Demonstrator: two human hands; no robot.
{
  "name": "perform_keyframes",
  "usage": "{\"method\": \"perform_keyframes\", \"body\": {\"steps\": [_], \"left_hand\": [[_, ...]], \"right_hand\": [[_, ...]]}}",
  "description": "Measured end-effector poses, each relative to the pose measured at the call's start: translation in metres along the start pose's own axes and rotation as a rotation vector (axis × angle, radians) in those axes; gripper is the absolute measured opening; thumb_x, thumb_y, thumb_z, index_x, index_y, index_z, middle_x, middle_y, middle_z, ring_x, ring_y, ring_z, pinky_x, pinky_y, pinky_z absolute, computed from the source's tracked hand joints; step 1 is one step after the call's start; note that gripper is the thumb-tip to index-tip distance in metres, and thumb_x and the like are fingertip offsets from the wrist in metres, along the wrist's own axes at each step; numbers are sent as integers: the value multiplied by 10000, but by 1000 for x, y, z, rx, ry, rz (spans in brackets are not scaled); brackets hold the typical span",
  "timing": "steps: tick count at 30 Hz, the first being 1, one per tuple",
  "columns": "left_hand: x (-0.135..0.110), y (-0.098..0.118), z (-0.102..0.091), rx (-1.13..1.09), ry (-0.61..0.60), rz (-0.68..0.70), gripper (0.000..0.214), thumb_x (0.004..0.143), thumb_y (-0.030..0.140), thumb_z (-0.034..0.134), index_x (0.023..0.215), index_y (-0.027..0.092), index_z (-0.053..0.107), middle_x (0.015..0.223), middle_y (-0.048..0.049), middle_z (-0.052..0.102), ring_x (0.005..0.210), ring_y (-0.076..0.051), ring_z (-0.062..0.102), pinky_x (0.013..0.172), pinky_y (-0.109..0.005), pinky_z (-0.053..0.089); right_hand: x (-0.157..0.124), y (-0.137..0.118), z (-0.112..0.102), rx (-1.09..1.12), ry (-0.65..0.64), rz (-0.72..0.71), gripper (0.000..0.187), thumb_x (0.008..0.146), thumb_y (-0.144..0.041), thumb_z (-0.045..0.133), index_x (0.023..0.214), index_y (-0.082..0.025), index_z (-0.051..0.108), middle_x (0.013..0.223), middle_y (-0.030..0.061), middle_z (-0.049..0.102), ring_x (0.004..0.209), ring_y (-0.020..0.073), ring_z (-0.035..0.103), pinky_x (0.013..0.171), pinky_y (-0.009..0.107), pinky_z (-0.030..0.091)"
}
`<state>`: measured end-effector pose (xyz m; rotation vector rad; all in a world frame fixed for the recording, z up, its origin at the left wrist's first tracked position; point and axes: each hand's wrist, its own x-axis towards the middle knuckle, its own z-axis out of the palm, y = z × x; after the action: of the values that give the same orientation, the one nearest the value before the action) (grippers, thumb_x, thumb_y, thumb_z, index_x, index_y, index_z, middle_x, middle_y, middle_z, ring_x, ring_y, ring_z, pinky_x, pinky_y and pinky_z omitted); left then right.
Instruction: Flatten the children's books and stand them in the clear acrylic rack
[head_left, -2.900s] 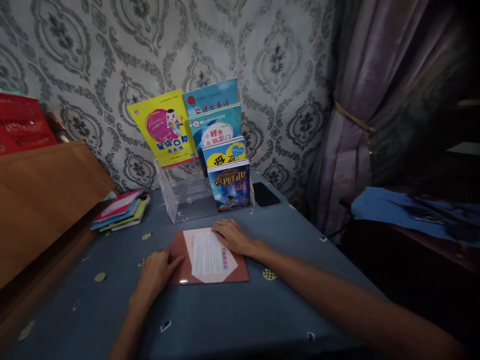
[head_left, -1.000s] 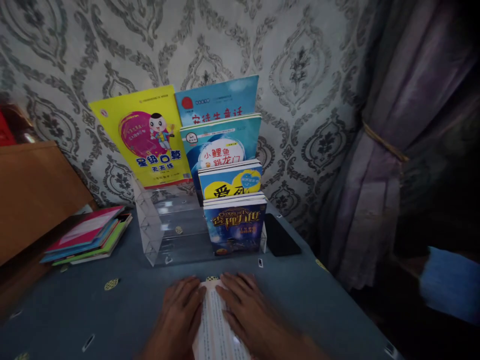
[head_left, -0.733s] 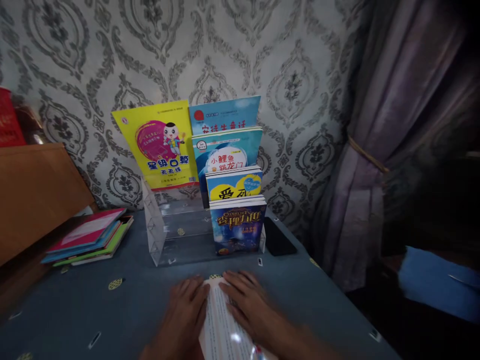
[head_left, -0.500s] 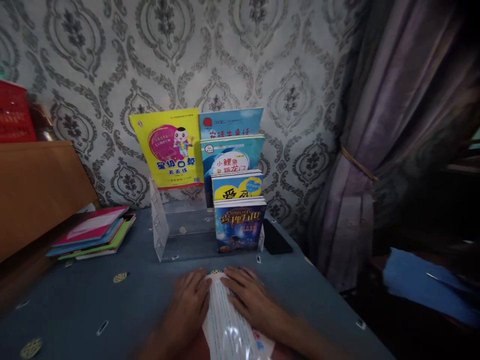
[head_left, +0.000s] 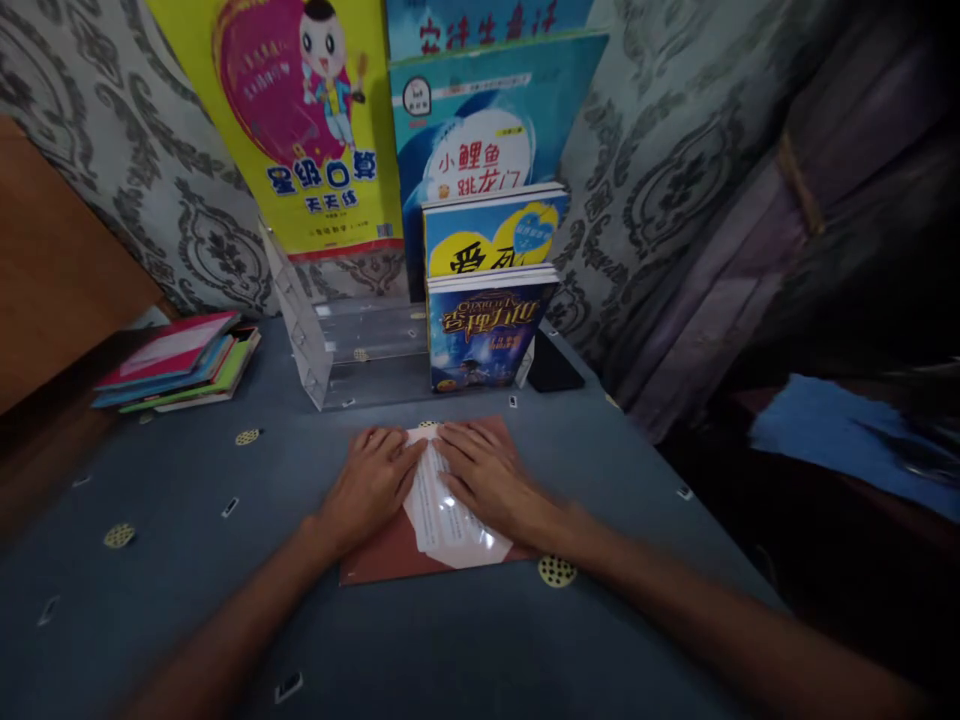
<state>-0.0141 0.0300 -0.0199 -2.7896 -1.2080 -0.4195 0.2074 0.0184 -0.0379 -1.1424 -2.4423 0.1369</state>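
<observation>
A flat reddish-brown piece, like a book cover or a board, lies on the table in front of me. On top of it is a white printed sheet with a glossy, plastic-like shine. My left hand rests flat over the left side, fingers pointing away from me and thumb on the sheet. My right hand lies flat over the right side, fingers extended across the sheet's upper part. The fingertips of both hands nearly meet at the far end. Much of the sheet is hidden beneath them.
Just beyond stands a clear stepped rack holding a yellow book and several blue books. A dark flat object lies beside it. At left is a book stack; a blue cloth sits at right.
The view has tilted down and come nearer to the rack. More of the reddish-brown piece and the sheet's near edge now show. Both hands remain flat on it.
</observation>
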Motion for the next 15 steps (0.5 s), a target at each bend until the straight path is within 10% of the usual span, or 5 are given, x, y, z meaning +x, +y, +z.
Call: {"method": "perform_keyframes", "body": {"steps": [11, 15], "left_hand": [[-8, 24, -5, 236, -156, -52, 452, 1013, 148, 387, 1455, 134, 485, 1446, -195, 562, 1375, -326, 500, 1108, -520, 404], [-15, 44, -10, 172, -204, -57, 563, 1047, 462, 363, 1461, 91, 459, 1507, -231, 498, 1430, -354, 438, 1123, -540, 389]], "right_hand": [[-2, -1, 0, -93, 31, -28, 377, 1022, -232, 439, 1337, -143, 625, 1390, 172, 625, 1343, 310, 536, 1120, 556, 426], [-3, 0, -1, -162, 10, 6, 369, 1024, -252, 432, 1314, -161, 642, 1427, 180, 594, 1380, 348, 491, 1106, 598, 387]]}}
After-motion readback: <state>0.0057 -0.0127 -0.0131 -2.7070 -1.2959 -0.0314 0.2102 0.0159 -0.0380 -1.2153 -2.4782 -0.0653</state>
